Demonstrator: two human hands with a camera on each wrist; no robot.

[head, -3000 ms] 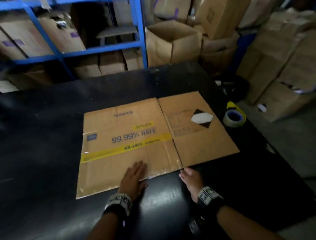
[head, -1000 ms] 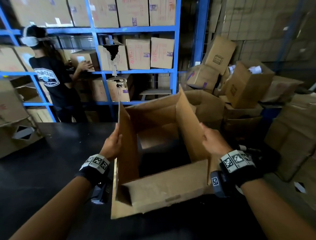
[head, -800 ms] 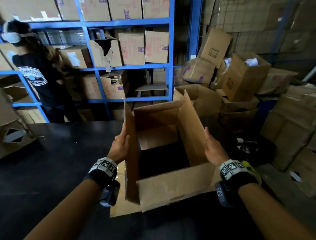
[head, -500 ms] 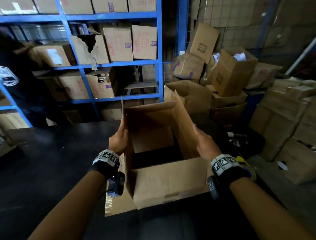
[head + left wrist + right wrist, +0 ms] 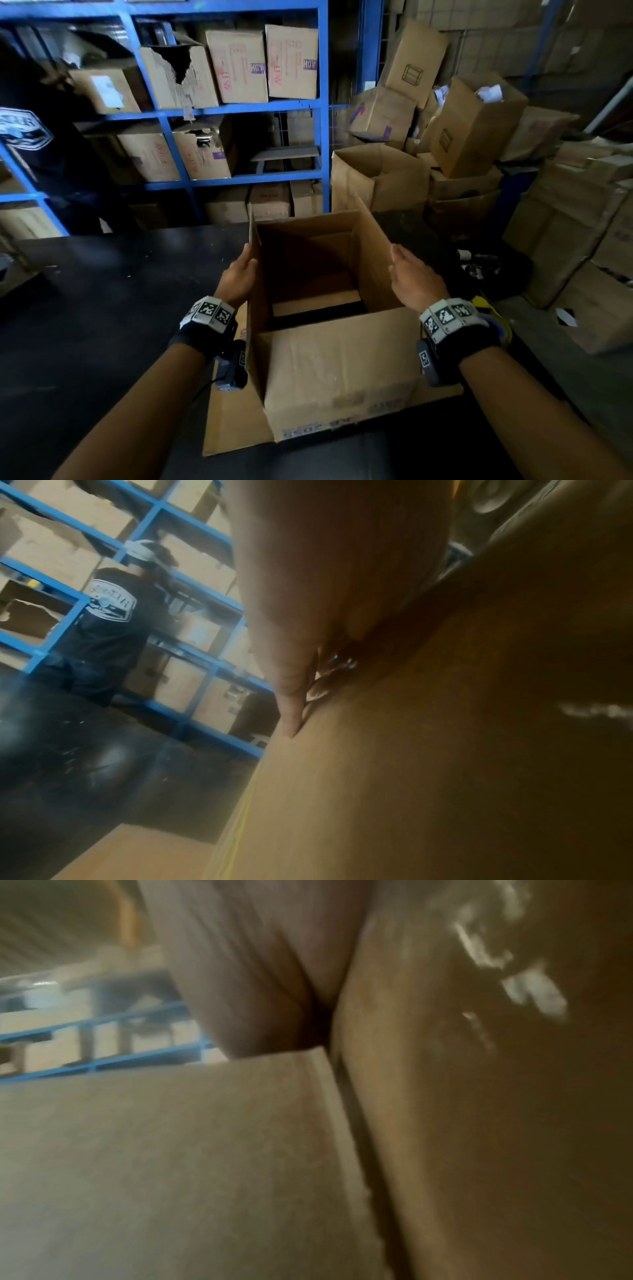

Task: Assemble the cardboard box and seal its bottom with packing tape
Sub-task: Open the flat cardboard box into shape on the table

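The brown cardboard box (image 5: 342, 370) stands opened into a square tube on the black table (image 5: 102, 325), and I look down into it. My left hand (image 5: 238, 277) lies against the outside of its upright left panel; in the left wrist view the straight fingers (image 5: 291, 696) press flat on the cardboard (image 5: 411, 777). My right hand (image 5: 411, 281) rests with straight fingers on the outside of the tilted right flap; the right wrist view shows it close against the cardboard (image 5: 171, 1150). A bottom flap (image 5: 233, 421) lies flat on the table. The yellow tape roll (image 5: 488, 305) peeks out behind my right wrist.
Blue shelving (image 5: 322, 137) loaded with cartons runs behind the table. Open and stacked cartons (image 5: 376, 178) crowd the back right and right side. A person in a dark shirt (image 5: 41, 147) stands at the shelves on the far left.
The flat cardboard has been lifted and opened into a box. Over the last second both hands squared it up and brought it lower and closer on the table.
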